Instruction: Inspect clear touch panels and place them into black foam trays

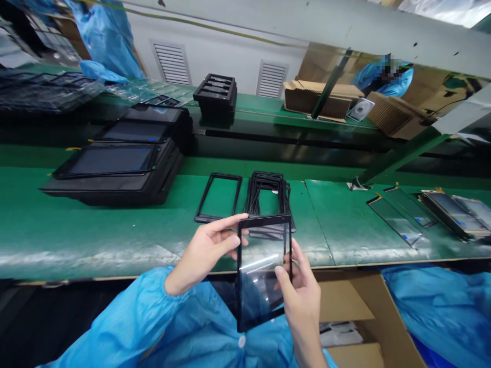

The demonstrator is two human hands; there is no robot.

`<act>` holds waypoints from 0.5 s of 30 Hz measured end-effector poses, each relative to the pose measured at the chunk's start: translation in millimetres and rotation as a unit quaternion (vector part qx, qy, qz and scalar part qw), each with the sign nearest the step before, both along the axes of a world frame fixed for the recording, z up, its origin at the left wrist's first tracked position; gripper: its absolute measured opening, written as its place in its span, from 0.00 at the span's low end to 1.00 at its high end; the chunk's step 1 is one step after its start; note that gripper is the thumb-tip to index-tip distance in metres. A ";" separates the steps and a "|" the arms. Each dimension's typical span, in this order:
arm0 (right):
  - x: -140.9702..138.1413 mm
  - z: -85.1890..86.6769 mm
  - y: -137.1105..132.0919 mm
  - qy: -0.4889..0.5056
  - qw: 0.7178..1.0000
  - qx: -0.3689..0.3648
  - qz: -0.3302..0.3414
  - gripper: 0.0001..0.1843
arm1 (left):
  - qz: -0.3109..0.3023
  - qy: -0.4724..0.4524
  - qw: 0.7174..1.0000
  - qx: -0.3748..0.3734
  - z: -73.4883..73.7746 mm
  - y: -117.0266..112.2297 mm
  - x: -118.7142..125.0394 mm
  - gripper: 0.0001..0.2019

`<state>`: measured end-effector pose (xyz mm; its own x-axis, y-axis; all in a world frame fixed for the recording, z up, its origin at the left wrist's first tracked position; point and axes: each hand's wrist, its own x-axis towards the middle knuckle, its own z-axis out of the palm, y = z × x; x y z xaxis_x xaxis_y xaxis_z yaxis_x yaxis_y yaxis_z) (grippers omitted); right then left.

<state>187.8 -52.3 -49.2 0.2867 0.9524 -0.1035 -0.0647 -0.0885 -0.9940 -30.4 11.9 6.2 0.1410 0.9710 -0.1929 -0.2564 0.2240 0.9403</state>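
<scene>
Between my hands is a black-framed glass touch panel, clear enough that fingers show through it. My left hand pinches its upper left edge, thumb in front and fingers behind. On the right side, my right hand grips the edge with its thumb lying on the glass. Just beyond the panel, a stack of black plastic frames lies on the green bench, partly hidden by the panel. A single black frame lies left of that stack.
At left, a black foam tray stack carries dark screens. Thin glass panels lie at right. A slanted green post rises there. Below the bench edge stands a cardboard box. Blue-clad people are nearby.
</scene>
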 end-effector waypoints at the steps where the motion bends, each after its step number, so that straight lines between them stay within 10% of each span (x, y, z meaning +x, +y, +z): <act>1: 0.1 -1.8 -0.4 -0.007 1.000 0.004 -0.001 0.38 | 0.001 0.004 1.000 0.002 0.1 -0.1 0.4 0.29; 10: 8.9 12.3 5.8 -0.214 0.969 0.109 -0.055 0.26 | 0.003 0.082 0.996 0.019 7.4 -2.7 -0.5 0.26; 15: 27.5 47.0 33.9 0.009 0.997 0.051 0.061 0.24 | -0.035 0.147 0.988 0.041 13.2 -11.5 -4.9 0.23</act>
